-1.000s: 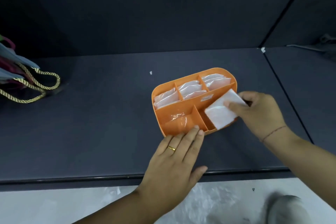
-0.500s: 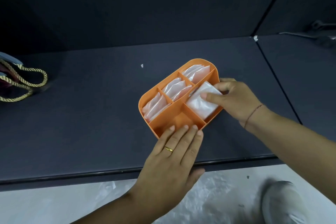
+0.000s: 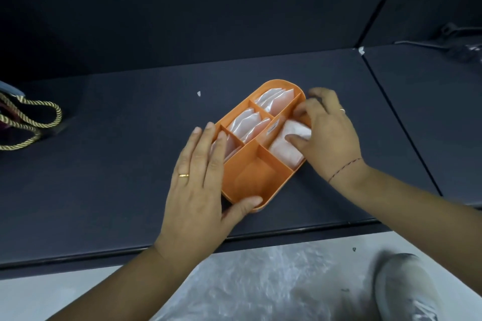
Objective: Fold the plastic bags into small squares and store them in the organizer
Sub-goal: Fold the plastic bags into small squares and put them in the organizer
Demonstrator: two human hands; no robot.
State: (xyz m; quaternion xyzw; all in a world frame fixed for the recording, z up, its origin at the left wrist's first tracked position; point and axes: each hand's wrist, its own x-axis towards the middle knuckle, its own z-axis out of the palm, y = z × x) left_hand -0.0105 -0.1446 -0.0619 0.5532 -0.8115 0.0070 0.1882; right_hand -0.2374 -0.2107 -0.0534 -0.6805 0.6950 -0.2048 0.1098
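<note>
Quick tally from my feed. I counted one orange organizer (image 3: 236, 174) with five compartments, three small and two big. Every small one held folded squares (image 3: 247, 125), maybe two or three apiece; I couldn't pin it tighter than that. One folded bag (image 3: 284, 150) was in a big compartment. There were two hands in shot, the left hand (image 3: 198, 190) and the right hand (image 3: 331, 138), with one ring each, so two rings (image 3: 184, 175). I also got one thread bracelet (image 3: 344, 167), one shoe (image 3: 407, 292), two gold rope loops (image 3: 39, 114) and two white scraps (image 3: 199, 93) on the table.
</note>
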